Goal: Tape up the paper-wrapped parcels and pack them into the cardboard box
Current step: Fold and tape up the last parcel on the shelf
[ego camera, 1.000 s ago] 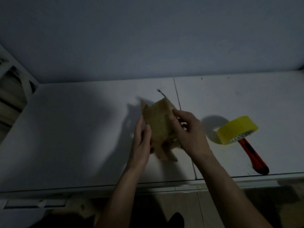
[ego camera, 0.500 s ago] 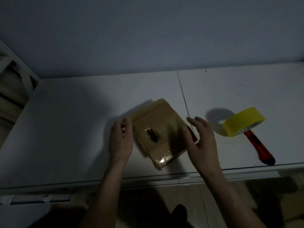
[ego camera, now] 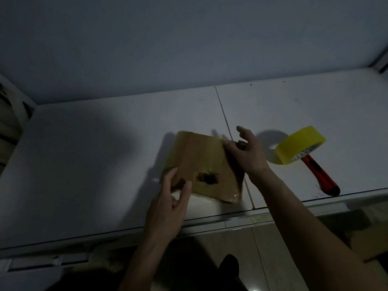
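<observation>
Two hands: left hand (ego camera: 170, 206) pinches the parcel (ego camera: 201, 166) at its near corner; right hand (ego camera: 245, 152) presses its far edge, fingers loose.
Parcel: tilted between the hands, over the table (ego camera: 84, 164).
Risk: thin grip, may slip or tear.
Tape (ego camera: 300, 148): right of right hand.

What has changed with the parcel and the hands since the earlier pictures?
The parcel, lying flat half a second ago, is now tilted up; the left hand grips its near corner and the right hand touches its right edge. The tape roll and red-handled knife stayed put.
</observation>
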